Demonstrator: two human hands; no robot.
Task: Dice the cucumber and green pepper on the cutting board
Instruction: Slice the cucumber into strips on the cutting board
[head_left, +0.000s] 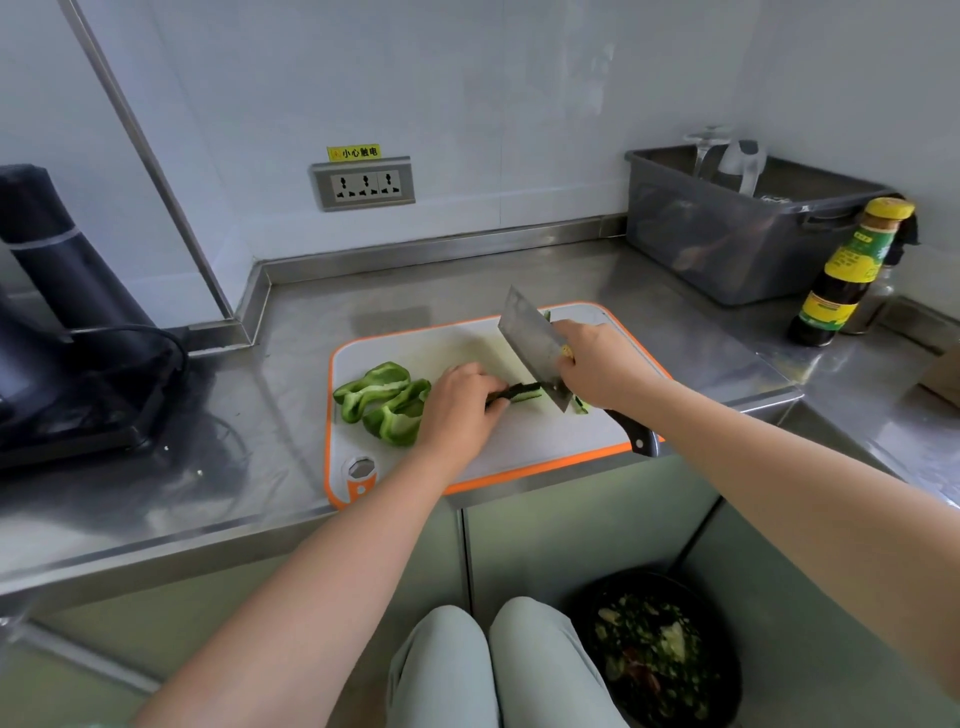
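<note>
A white cutting board with an orange rim lies on the steel counter. Two green pepper pieces lie on its left part. My left hand holds down a dark green cucumber strip with curled fingers. My right hand grips a cleaver by its black handle, and the blade's edge meets the cucumber just right of my left fingers. Cut cucumber bits lie right of the blade, and another piece shows behind it.
A grey plastic tub with glassware stands at the back right, a sauce bottle beside it. A black appliance occupies the left counter. A wall socket sits behind. A bin with vegetable scraps stands on the floor by my knees.
</note>
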